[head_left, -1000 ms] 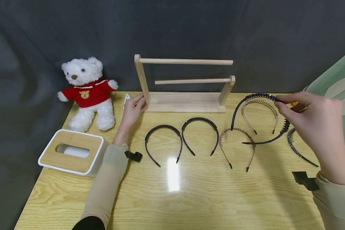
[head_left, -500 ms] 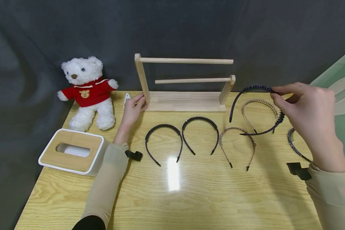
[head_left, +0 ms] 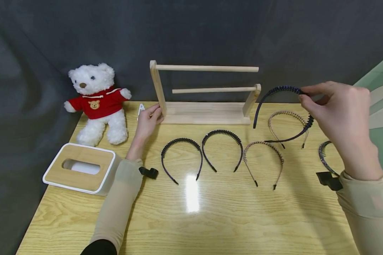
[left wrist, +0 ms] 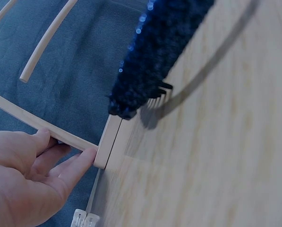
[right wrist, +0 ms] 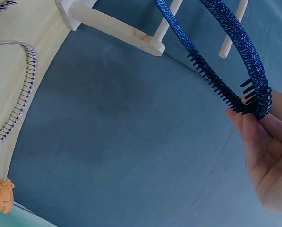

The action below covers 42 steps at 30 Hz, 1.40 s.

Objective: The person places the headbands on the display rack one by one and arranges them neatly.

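My right hand (head_left: 341, 120) pinches a glittery dark-blue toothed headband (head_left: 282, 88) near its top, held in the air right of the wooden rack (head_left: 207, 114). In the right wrist view, thumb and fingertips grip this headband (right wrist: 240, 40) at its bend. The rack has two round bars, an upper left one (head_left: 207, 68) and a lower right one (head_left: 214, 90). My left hand (head_left: 148, 120) holds the foot of its left upright (head_left: 157, 86), thumb and fingers on either side in the left wrist view. Two dark headbands, the left one (head_left: 182, 141) and the middle one (head_left: 222, 132), lie before the rack.
Beige headbands, a near one (head_left: 263, 143) and a far one (head_left: 287, 112), lie on the right; another dark headband (head_left: 322, 154) is partly covered by my right arm. A white teddy bear (head_left: 97, 106) and a tissue box (head_left: 105, 156) stand left. An orange lump (right wrist: 2, 195) sits near the table edge.
My right hand has lifted the blue headband upward and slightly left, from over the beige headbands toward the rack's right end. My left hand stays at the rack's foot.
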{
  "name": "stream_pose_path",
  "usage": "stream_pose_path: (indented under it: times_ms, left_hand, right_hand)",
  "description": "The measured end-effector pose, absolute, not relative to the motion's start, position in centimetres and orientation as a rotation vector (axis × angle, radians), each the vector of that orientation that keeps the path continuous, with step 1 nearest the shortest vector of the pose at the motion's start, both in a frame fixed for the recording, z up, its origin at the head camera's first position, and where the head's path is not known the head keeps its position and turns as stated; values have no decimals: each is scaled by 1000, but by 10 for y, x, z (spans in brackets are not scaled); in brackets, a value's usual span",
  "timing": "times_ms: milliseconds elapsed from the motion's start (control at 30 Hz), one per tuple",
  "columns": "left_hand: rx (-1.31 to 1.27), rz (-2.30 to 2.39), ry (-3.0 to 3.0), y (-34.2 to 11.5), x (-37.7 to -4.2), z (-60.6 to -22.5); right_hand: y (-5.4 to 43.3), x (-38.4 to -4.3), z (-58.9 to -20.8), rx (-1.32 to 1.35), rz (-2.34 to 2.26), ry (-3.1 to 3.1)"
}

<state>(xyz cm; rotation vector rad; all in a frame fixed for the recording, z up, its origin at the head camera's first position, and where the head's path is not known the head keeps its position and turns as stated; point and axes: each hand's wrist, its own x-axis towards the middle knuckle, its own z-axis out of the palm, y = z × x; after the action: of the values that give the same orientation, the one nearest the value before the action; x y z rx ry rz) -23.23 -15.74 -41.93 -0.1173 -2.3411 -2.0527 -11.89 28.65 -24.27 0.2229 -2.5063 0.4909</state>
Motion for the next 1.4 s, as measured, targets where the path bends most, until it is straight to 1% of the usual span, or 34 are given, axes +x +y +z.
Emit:
stream_pose_path:
  times_ms: [200,500,1400]
  left_hand:
    - [-116,-2044,-2342,-158,-231,-420]
    - [-135,-2043,-2344,-158,-230,-421]
    - [-121,-2075,-2331,-157,-232,-421]
  right_hand:
    - [282,-127,-237,212,493,-2508]
    - [276,-137,-235,268,510,-2445]
    - [252,-157,-221,274,497,-2383]
